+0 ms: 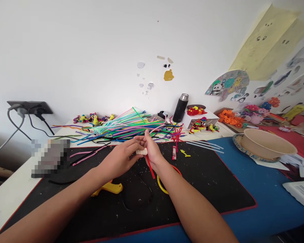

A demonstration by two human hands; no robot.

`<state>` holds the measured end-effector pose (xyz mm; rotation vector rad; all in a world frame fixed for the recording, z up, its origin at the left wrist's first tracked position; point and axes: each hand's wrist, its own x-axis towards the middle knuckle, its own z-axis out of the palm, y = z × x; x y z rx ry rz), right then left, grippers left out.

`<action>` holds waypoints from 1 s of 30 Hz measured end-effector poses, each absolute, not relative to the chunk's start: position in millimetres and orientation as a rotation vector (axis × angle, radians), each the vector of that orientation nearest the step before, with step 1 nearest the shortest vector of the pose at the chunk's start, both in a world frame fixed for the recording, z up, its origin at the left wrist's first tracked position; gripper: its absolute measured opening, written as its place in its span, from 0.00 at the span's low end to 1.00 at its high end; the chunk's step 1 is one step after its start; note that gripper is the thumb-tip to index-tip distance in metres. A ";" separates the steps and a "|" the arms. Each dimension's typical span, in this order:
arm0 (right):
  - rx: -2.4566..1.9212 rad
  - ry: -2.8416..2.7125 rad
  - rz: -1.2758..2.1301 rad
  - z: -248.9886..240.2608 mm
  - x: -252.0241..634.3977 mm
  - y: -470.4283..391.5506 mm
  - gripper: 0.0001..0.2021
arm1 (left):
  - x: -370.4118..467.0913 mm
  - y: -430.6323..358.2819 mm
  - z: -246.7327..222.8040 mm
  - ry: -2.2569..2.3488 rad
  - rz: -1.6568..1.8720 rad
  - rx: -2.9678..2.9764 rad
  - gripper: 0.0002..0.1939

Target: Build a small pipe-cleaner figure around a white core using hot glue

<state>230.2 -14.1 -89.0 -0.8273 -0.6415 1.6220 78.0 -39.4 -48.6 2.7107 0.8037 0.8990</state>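
Over the black mat (205, 182), my two hands meet. My left hand (121, 153) pinches a small white coiled piece (142, 152), which looks like wound pipe cleaner. My right hand (153, 152) is closed around the other side, its thumb pointing up. A red pipe cleaner (150, 167) hangs down from between the hands; its upper end is hidden by the fingers. Below my left wrist lies a yellow tool handle (111, 187), partly covered by the forearm. Yellow and red loops (160, 184), perhaps scissor handles, show from under my right forearm.
A heap of coloured pipe cleaners (124, 126) lies along the wall. Behind the mat stand a black flask (180, 108) and a white box (210, 118). At right is a beige bowl (271, 143). Short yellow pieces (184, 153) lie near a small red-and-white item (174, 153).
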 end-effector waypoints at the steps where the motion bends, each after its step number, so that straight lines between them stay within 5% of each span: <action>1: -0.823 -0.631 1.642 -88.7 230.2 -14.4 0.33 | 78.6 -40.1 -49.6 0.809 0.900 2.719 0.05; 30: -0.756 -0.625 1.798 -79.2 229.6 -22.2 0.36 | 87.2 -48.0 -65.4 0.888 0.939 2.622 0.04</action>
